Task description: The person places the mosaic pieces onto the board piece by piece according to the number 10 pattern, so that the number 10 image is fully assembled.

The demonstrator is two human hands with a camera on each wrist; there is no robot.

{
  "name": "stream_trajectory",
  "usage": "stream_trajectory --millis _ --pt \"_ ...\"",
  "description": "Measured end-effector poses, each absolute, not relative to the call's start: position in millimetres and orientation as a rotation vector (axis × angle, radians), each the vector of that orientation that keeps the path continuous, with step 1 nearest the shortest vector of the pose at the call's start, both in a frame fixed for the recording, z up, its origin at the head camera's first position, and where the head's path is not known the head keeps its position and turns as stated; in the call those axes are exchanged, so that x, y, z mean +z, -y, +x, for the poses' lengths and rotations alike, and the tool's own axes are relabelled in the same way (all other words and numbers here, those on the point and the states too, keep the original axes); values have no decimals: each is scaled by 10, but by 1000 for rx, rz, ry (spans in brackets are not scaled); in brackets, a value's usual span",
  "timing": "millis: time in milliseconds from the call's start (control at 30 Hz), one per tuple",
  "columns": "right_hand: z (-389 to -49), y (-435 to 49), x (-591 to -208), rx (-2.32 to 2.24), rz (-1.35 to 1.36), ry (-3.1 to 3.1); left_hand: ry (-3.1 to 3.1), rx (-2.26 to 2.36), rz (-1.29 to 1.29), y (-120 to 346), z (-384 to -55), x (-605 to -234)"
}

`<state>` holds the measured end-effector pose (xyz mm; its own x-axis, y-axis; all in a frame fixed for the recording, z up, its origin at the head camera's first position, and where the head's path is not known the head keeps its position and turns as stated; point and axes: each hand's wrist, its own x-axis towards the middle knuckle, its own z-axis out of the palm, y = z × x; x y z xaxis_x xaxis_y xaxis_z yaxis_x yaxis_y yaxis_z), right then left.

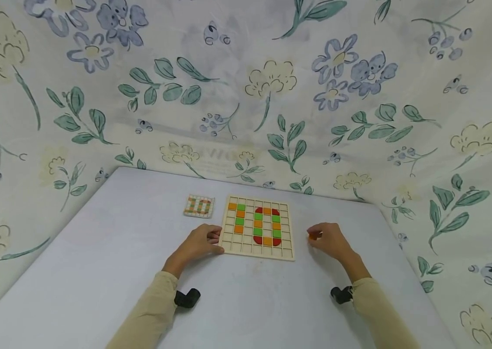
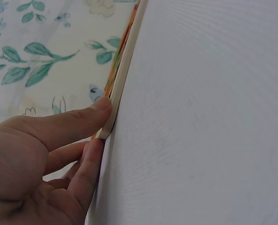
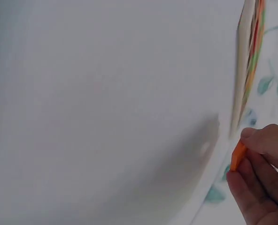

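A wooden grid board (image 1: 250, 248) lies on the table, with orange, green and red tiles set in it as a 1 and a 0. My left hand (image 1: 200, 242) holds the board's left edge near its front corner. In the left wrist view, the thumb of that hand (image 2: 59, 154) is on the board's edge (image 2: 122, 70) and a finger is at the corner. To the right of the board, my right hand (image 1: 330, 240) pinches an orange tile (image 3: 238, 155) between thumb and fingers, mostly hidden in the head view.
A small pattern card (image 1: 199, 206) with a similar coloured grid lies behind my left hand, left of the board. The white table (image 1: 141, 208) meets floral cloth (image 1: 228, 97) at its back and sides. Black wrist cameras (image 1: 187, 298) sit on both wrists.
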<state>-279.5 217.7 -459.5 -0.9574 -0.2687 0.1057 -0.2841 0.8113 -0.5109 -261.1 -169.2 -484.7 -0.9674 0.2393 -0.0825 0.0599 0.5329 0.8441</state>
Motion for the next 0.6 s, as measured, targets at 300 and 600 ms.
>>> stream_trajectory --millis 300,600 --pt "-2832 -1255 -4647 864 699 2926 -2585 1424 262 1661 -2620 -4897" --pt "-2863 -702 -4614 786 904 2936 -2595 1434 250 1680 -2614 -4873"
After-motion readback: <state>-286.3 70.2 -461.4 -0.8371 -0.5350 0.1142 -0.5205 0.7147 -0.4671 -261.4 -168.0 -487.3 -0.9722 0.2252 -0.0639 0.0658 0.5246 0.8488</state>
